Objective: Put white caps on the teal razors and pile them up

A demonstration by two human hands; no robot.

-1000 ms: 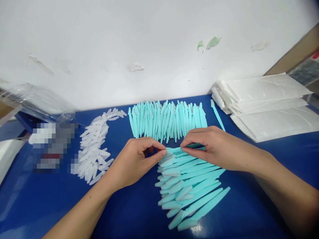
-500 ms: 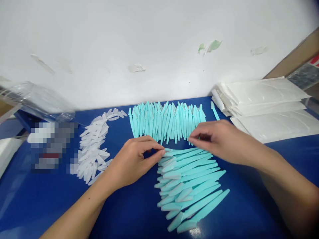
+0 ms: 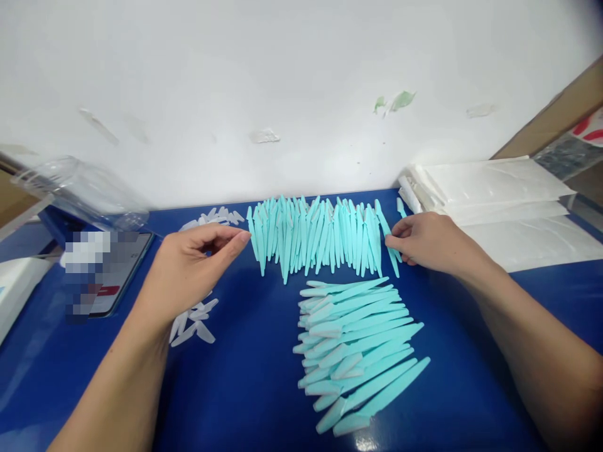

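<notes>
Turquoise eyebrow razors lie in two groups: a back row [image 3: 294, 235] standing roughly lengthwise to the wall, and a front pile [image 3: 362, 339] lying crosswise. At the right end of the back row, my right hand [image 3: 421, 242] pinches a single turquoise razor [image 3: 382, 220]. My left hand [image 3: 200, 260] has thumb and forefinger closed together near the left end of that row. Whatever those fingertips hold, if anything, cannot be made out. Translucent white blade caps [image 3: 198, 320] lie under and around my left hand, which hides many of them.
A phone [image 3: 125, 273], partly blurred out, lies at the left near a clear plastic container [image 3: 89, 191]. White packets [image 3: 499, 188] are stacked at the right. One more turquoise razor [image 3: 401, 207] lies behind my right hand. A white wall [image 3: 301, 94] bounds the blue table [image 3: 245, 389].
My left hand has moved left and up, from the front pile to over the caps. My right hand has moved right and slightly up to the end of the back row.
</notes>
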